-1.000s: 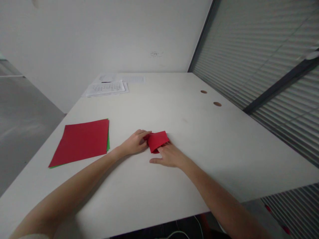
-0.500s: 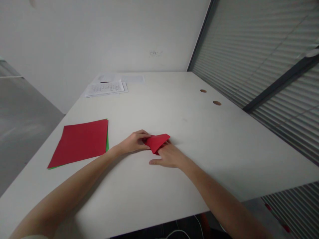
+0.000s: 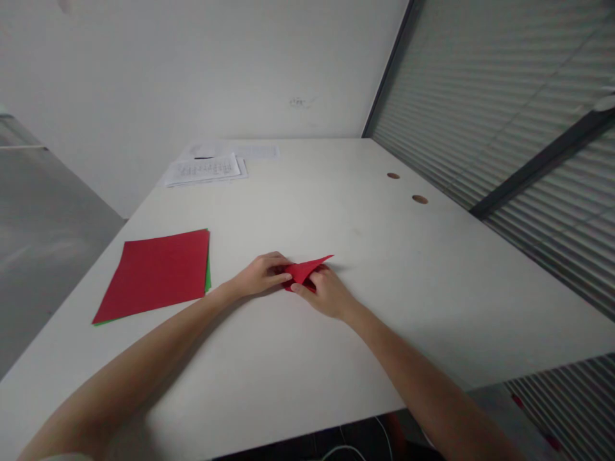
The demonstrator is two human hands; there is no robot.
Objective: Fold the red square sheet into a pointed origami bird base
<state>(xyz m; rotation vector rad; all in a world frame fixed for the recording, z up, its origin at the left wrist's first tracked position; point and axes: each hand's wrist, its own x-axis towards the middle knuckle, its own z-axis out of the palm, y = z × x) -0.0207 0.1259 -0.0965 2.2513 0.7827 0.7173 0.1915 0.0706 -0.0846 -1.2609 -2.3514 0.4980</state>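
Observation:
Between my two hands is a small folded piece of red paper, with one pointed flap sticking up toward the upper right. My left hand pinches its left edge, thumb in front and fingers behind. On the other side, my right hand has its thumb on the near edge and its fingers partly under the raised flap. The lower layers of the paper are largely covered by my fingers.
Left of my hands lies a stack of red sheets, a green sheet peeking out beneath. Printed papers lie at the far left of the white table. Two round holes pierce the tabletop near the blinds on the right.
My right thumb has come up from the table onto the paper's near edge. The flap has tilted into a narrower, upward-pointing shape. My left thumb now presses on the paper's front.

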